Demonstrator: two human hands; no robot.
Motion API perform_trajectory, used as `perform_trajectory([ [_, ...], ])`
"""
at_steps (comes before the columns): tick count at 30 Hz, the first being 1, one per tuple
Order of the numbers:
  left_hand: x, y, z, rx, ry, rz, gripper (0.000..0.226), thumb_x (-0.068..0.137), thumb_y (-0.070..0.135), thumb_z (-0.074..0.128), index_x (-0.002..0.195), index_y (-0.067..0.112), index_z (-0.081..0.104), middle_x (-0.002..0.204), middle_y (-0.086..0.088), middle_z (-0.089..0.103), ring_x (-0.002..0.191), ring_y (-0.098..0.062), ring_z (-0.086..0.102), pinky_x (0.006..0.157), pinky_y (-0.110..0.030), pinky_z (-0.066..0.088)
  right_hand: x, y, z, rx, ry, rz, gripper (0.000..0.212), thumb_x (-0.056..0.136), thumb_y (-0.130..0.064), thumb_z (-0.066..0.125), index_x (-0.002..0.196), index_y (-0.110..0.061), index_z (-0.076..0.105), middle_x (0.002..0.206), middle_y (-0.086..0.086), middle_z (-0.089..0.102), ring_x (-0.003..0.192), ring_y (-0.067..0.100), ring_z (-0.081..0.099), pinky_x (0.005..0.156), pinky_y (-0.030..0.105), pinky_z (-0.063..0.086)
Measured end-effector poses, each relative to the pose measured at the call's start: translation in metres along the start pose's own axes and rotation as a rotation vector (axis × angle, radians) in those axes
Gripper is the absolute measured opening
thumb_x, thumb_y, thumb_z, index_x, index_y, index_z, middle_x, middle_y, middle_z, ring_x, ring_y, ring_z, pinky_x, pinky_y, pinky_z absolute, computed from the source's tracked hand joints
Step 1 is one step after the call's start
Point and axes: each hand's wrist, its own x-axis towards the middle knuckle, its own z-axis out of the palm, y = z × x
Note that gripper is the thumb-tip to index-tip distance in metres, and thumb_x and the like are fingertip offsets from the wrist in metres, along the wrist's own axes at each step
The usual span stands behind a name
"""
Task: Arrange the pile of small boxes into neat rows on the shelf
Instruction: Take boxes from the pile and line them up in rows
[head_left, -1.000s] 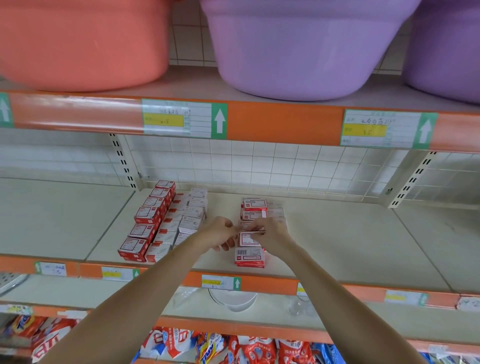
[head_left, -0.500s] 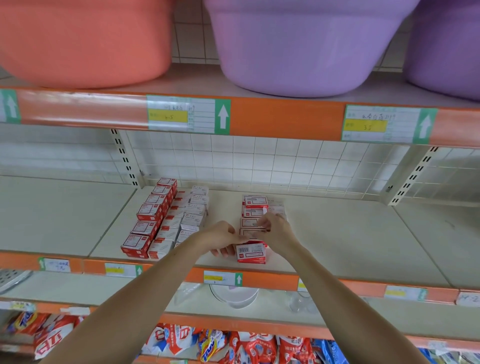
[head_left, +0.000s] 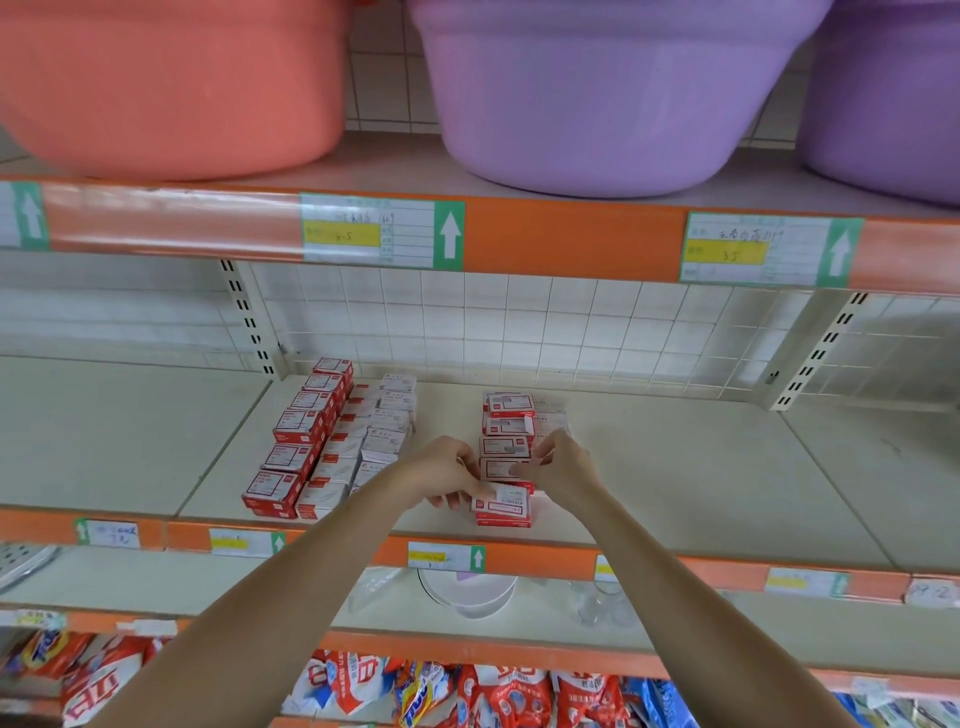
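Both hands at the middle shelf (head_left: 675, 467), frame centre, working the front of the right-hand row of small red-and-white boxes (head_left: 511, 431).

Left hand (head_left: 447, 475): fingers curled, pinching the left edge of the front box (head_left: 501, 505), which sits on top of another at the shelf's front lip, slightly skewed against the row behind.

Right hand (head_left: 563, 465): fingers curled, thumb and fingertips on the right side of the box just behind the front one (head_left: 496, 469). Looks like a pinch grip; exact contact partly hidden by the hand itself.

The hands are close, with just the boxes between them.

That row runs front to back, stacked two high at the front. Grey-white boxes (head_left: 550, 423) show along its right side toward the back.

Left of centre, well apart from the hands: a tidy row of red boxes (head_left: 298, 441) running back to the tiled wall, with two rows of white boxes (head_left: 374, 436) touching it on the right.

Upper shelf: salmon basin (head_left: 171, 83) upper left, purple basin (head_left: 597, 88) upper centre, another purple basin (head_left: 893, 104) at the right edge. Price labels (head_left: 382, 231) on the orange shelf edge.

Below: white bowl (head_left: 467, 592) and clear glasses (head_left: 605, 605) on the next shelf down, bagged goods (head_left: 467, 691) along the bottom.
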Motion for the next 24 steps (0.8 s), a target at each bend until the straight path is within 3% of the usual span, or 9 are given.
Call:
perform_trajectory([
  [3, -0.003, 0.009, -0.007, -0.185, 0.044, 0.005, 0.031, 0.078, 0.018, 0.081, 0.1, 0.009, 0.061, 0.08, -0.011, 0.073, 0.054, -0.015, 0.059, 0.05, -0.025, 0.045, 0.0, -0.001, -0.005, 0.042, -0.129, -0.108, 0.031, 0.078, -0.021, 0.082, 0.096, -0.015, 0.057, 0.077, -0.004, 0.059, 0.066, 0.01, 0.053, 0.054, 0.015, 0.041],
  [6, -0.001, 0.019, -0.008, -0.236, 0.15, 0.03, 0.017, 0.083, 0.014, 0.072, 0.095, 0.012, 0.06, 0.073, -0.009, 0.069, 0.053, -0.016, 0.057, 0.051, -0.027, 0.044, -0.005, -0.008, -0.013, 0.109, -0.411, -0.155, 0.032, 0.076, -0.016, 0.08, 0.102, -0.022, 0.062, 0.079, 0.002, 0.062, 0.068, 0.014, 0.053, 0.065, 0.027, 0.044],
  [8, -0.001, 0.025, -0.005, -0.252, 0.17, 0.071, 0.015, 0.086, 0.018, 0.071, 0.094, 0.013, 0.059, 0.073, -0.008, 0.067, 0.055, -0.018, 0.059, 0.053, -0.028, 0.047, -0.01, -0.016, -0.017, 0.096, -0.503, -0.137, 0.037, 0.074, -0.023, 0.082, 0.105, -0.022, 0.062, 0.089, 0.007, 0.069, 0.067, 0.012, 0.054, 0.064, 0.027, 0.044],
  [11, 0.0, 0.03, 0.002, -0.351, 0.122, 0.1, 0.016, 0.095, 0.029, 0.063, 0.093, 0.013, 0.06, 0.067, -0.008, 0.066, 0.056, -0.021, 0.062, 0.055, -0.032, 0.054, -0.012, -0.02, -0.017, 0.004, -0.478, -0.153, 0.041, 0.075, -0.042, 0.08, 0.098, -0.012, 0.065, 0.078, 0.003, 0.066, 0.061, 0.01, 0.056, 0.061, 0.027, 0.046],
  [14, 0.001, 0.029, 0.004, -0.339, 0.123, 0.102, 0.014, 0.098, 0.028, 0.058, 0.093, 0.015, 0.06, 0.068, -0.009, 0.068, 0.057, -0.021, 0.064, 0.055, -0.031, 0.052, -0.011, -0.011, -0.017, 0.033, -0.404, -0.12, 0.022, 0.086, -0.025, 0.072, 0.092, -0.006, 0.061, 0.075, 0.007, 0.069, 0.055, 0.012, 0.06, 0.059, 0.031, 0.05],
  [16, 0.003, 0.025, 0.002, -0.249, 0.166, 0.093, 0.013, 0.097, 0.027, 0.059, 0.093, 0.015, 0.06, 0.069, -0.005, 0.069, 0.057, -0.017, 0.063, 0.053, -0.028, 0.046, -0.01, -0.004, -0.017, 0.044, -0.371, -0.064, 0.023, 0.086, -0.018, 0.072, 0.096, -0.006, 0.055, 0.077, 0.012, 0.073, 0.056, 0.017, 0.064, 0.053, 0.032, 0.051],
  [19, 0.006, 0.017, -0.001, -0.134, 0.199, 0.062, 0.015, 0.095, 0.03, 0.061, 0.095, 0.015, 0.06, 0.074, -0.003, 0.069, 0.058, -0.016, 0.062, 0.051, -0.025, 0.042, -0.012, -0.002, -0.015, -0.067, -0.408, -0.019, 0.02, 0.088, -0.023, 0.072, 0.091, -0.008, 0.057, 0.073, 0.01, 0.074, 0.055, 0.019, 0.067, 0.046, 0.026, 0.048],
  [24, 0.005, 0.011, 0.001, -0.013, 0.164, 0.012, 0.014, 0.094, 0.03, 0.062, 0.093, 0.016, 0.061, 0.076, -0.001, 0.068, 0.06, -0.015, 0.061, 0.052, -0.023, 0.043, -0.011, -0.003, -0.016, -0.092, -0.519, 0.088, 0.022, 0.09, -0.031, 0.069, 0.094, -0.009, 0.064, 0.079, 0.013, 0.075, 0.061, 0.022, 0.068, 0.049, 0.026, 0.051],
])
